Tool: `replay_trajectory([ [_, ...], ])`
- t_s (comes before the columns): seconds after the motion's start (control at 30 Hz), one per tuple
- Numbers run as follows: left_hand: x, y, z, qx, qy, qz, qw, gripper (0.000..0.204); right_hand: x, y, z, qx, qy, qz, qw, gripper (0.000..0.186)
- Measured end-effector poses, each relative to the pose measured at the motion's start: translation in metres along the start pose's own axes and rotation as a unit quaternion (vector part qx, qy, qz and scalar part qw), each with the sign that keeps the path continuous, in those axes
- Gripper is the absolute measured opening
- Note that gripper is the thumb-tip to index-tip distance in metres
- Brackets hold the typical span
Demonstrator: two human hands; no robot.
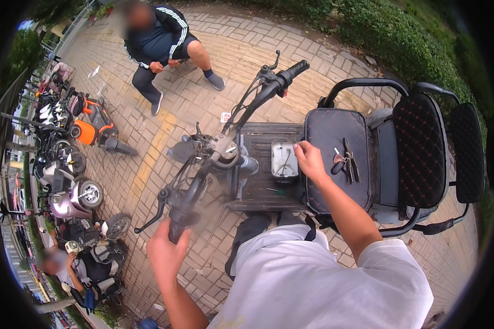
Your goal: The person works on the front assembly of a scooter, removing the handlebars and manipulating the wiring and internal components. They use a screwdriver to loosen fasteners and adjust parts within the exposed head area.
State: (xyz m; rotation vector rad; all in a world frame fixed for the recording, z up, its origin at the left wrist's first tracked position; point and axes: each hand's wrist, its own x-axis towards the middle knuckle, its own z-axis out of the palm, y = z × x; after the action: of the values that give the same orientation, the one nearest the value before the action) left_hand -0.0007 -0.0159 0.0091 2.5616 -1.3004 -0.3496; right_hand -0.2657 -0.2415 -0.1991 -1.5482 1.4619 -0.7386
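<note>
My left hand (167, 249) is closed round the end of a dark handlebar grip (184, 219), its thumb on the near side. The grip belongs to an electric three-wheeler's handlebar (224, 149), standing in front of me. My right hand (311, 162) is over the seat's front edge with its fingers curled and pressed together. The fingertips are at the right rim of a whitish box (284, 164), which is above the ribbed footboard (255, 140). Whether they grip the rim or something small cannot be made out.
Pliers (352, 162) and keys (339, 164) lie on the black seat (326, 123). Behind it stands a quilted backrest (420, 148) with armrests. A seated person (162, 46) is beyond the vehicle. An orange scooter (93, 126) and several others are parked left; a hedge (395, 38) runs along the far right.
</note>
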Motion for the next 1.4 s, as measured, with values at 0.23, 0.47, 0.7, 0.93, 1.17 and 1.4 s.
replay_trajectory([
  [0.23,-0.003,-0.008,0.003,-0.014,0.056,0.060,0.997,0.041,0.012,-0.101,0.118,0.036,-0.148,0.063,0.986,0.065],
  [0.47,-0.003,-0.013,0.002,-0.007,0.055,0.082,0.995,0.039,0.026,-0.095,0.108,-0.082,-0.214,-0.023,0.973,0.041],
  [0.7,-0.003,-0.020,0.007,-0.020,0.057,0.119,0.991,0.038,0.042,-0.084,0.087,-0.242,-0.261,-0.301,0.885,0.034],
  [0.93,-0.002,-0.014,0.004,-0.019,0.049,0.096,0.994,0.038,0.012,-0.035,0.121,0.463,-0.188,0.025,0.866,0.033],
  [1.17,-0.007,-0.022,0.001,-0.017,0.046,0.068,0.997,0.040,0.015,-0.037,0.171,0.696,-0.161,0.158,0.682,0.038],
  [1.4,-0.008,-0.028,0.006,0.017,-0.012,0.041,0.999,0.044,0.037,-0.064,0.128,0.220,-0.244,-0.116,0.937,0.029],
])
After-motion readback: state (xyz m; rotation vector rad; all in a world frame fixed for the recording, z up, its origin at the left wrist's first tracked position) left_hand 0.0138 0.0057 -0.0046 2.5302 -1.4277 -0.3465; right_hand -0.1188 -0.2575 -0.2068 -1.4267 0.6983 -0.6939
